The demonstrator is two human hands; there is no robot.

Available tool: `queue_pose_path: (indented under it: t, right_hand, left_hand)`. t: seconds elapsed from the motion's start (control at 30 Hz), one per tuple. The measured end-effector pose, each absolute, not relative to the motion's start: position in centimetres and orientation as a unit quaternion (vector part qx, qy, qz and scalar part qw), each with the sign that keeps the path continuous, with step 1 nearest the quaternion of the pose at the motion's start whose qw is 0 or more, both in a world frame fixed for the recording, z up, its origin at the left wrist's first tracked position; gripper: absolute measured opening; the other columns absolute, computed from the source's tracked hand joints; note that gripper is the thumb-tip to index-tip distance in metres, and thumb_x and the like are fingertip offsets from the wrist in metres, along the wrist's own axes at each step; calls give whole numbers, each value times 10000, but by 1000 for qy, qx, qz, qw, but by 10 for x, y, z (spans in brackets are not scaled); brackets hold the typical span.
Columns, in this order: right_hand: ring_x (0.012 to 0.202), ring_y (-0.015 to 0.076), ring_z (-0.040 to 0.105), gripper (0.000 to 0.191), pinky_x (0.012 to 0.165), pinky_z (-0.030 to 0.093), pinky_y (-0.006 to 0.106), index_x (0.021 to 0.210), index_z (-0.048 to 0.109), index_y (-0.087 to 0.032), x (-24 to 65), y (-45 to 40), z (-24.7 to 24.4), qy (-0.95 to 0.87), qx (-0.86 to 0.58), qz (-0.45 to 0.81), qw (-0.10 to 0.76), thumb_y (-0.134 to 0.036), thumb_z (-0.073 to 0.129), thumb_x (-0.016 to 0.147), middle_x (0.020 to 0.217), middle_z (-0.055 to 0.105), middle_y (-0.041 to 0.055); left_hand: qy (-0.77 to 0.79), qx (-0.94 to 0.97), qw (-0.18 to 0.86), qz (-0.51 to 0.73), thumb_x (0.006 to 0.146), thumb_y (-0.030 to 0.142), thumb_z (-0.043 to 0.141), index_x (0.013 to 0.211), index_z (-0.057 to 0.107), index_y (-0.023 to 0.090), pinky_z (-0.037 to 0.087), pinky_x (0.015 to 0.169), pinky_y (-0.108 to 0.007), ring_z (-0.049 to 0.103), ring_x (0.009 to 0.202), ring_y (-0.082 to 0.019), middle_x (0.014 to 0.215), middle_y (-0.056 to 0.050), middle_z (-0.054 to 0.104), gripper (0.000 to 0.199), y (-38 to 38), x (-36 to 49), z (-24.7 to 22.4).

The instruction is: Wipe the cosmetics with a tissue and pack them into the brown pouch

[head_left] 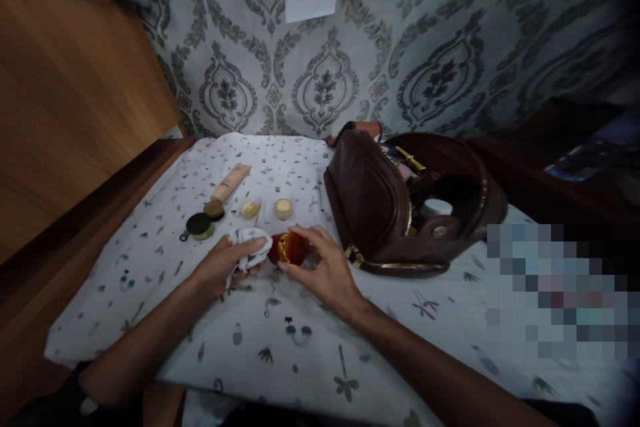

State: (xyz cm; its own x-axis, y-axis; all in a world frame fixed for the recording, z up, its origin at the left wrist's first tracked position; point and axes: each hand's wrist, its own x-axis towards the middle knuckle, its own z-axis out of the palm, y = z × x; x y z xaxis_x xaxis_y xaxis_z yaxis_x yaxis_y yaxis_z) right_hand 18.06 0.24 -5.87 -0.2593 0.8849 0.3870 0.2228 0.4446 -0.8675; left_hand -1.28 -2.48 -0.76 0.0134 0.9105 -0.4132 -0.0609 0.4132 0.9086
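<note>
My left hand (227,267) is closed on a white cloth (250,245) with dark marks, bunched in its fingers. Between thumb and fingers, my right hand (327,267) grips a small amber and gold bottle (291,248), whose dark red end meets the cloth. Behind the hands stand two small pale yellow jars, one at the left (249,208) and one at the right (283,207). To their left are a dark-lidded green jar (200,226), an olive-brown jar (214,210) and a peach tube (231,182) lying flat.
An open brown leather bag (370,200) holding a white-capped item (437,207) stands to the right. A patterned white cloth covers the table (295,360). Patterned wall covering is behind, and a wooden cabinet (85,93) rises at the left. A blurred patch hides the far right.
</note>
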Motion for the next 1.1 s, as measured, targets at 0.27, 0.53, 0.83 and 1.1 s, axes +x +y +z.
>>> queue_pose_path:
  t: [0.27, 0.53, 0.83, 1.1]
  right_hand:
    - [1047, 219, 646, 539, 938, 530, 376, 1140, 653, -207, 176, 0, -53, -566, -352, 592, 452, -472, 804, 696, 1154, 679, 81]
    - [890, 172, 680, 428, 813, 575, 309, 1021, 702, -195, 174, 3, -51, -393, -302, 731, 470, -491, 792, 725, 1043, 723, 60]
    - [743, 124, 663, 417, 664, 579, 235, 959, 677, -199, 174, 4, -46, -325, -281, 779, 456, -438, 849, 664, 920, 716, 23]
    - [961, 183, 668, 552, 911, 542, 339, 1032, 592, -238, 175, 4, -50, -492, -316, 646, 491, -322, 883, 571, 1039, 706, 18]
  left_hand:
    - [587, 535, 402, 455, 813, 465, 676, 948, 624, 161, 507, 694, -282, 607, 810, -184, 896, -46, 647, 337, -26, -11, -18]
    - [481, 816, 131, 293, 942, 261, 477, 1294, 453, 211, 520, 809, -336, 593, 1009, -233, 1197, -117, 527, 357, -35, -11, -30]
    - [506, 820, 96, 249, 1002, 386, 369, 1295, 489, 180, 540, 785, -395, 609, 974, -261, 1185, -137, 542, 377, -37, -9, -33]
    - [444, 792, 273, 318, 988, 363, 435, 1018, 625, 181, 490, 855, -322, 608, 907, -218, 942, -79, 639, 266, -32, -6, -27]
